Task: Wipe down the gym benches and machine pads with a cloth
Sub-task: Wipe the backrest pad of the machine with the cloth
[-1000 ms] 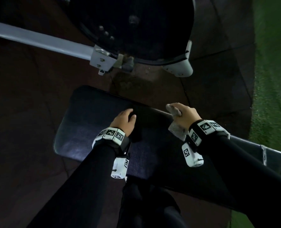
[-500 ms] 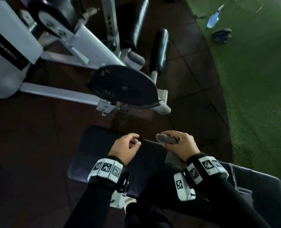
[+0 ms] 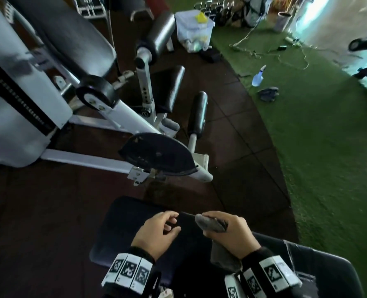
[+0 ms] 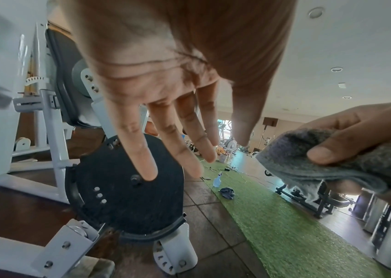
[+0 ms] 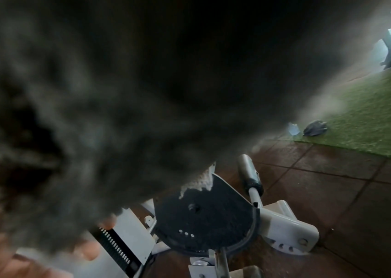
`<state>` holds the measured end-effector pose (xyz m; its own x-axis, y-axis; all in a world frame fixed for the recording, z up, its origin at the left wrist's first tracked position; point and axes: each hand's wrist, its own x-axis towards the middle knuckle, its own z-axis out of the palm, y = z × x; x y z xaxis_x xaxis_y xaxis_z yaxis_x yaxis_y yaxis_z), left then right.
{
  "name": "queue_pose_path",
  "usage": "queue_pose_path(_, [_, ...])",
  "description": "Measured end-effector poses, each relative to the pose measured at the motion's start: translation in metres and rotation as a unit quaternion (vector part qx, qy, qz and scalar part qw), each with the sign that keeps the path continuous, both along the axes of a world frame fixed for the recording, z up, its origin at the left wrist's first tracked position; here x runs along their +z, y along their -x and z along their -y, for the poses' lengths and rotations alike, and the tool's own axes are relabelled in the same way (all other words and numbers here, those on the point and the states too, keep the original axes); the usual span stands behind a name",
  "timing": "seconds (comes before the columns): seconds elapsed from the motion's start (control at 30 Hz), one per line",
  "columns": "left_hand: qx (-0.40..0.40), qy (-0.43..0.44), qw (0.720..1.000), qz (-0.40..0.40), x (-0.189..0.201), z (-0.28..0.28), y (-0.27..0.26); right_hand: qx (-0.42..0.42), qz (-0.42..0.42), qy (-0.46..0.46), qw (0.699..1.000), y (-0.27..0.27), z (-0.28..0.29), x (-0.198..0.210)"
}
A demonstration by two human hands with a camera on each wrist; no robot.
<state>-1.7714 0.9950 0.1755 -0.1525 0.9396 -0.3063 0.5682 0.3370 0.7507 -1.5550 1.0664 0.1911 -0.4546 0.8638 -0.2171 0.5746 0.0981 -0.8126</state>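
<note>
Both hands lifted off bench pad [image 3: 122, 222] since earlier. Right hand [image 3: 232, 235] grips grey cloth [image 3: 210, 225], fingers curled round it, above pad. Left hand [image 3: 156, 233] empty, fingers loosely extended.

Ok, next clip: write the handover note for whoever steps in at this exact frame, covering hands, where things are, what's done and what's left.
Left hand: empty, fingers relaxed, above the near bench pad.
Right hand: grips the grey cloth, bunched, held just above the pad's far edge, not pressed flat.
Spray bottle and a second rag lie on the green turf, off to the right.
Done: cannot tell from the pictures which pads have been wiped.
Left: the machine ahead, with its black seat, roller pads and long back pad.
</note>
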Motion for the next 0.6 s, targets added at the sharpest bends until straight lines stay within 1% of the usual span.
queue_pose_path(0.23, [0.014,0.008,1.000,-0.020,0.019,0.018,0.005,0.060,-0.012,-0.017,0.998,0.007,0.002,0.019])
queue_pose_path(0.37, [0.036,0.020,0.999,-0.032,0.022,0.026,0.008,0.092,-0.016,-0.014,0.995,0.018,-0.003,0.024])
queue_pose_path(0.6, [0.106,0.019,0.994,-0.037,0.018,0.046,0.023,0.165,-0.018,0.004,0.986,0.056,-0.009,0.026])
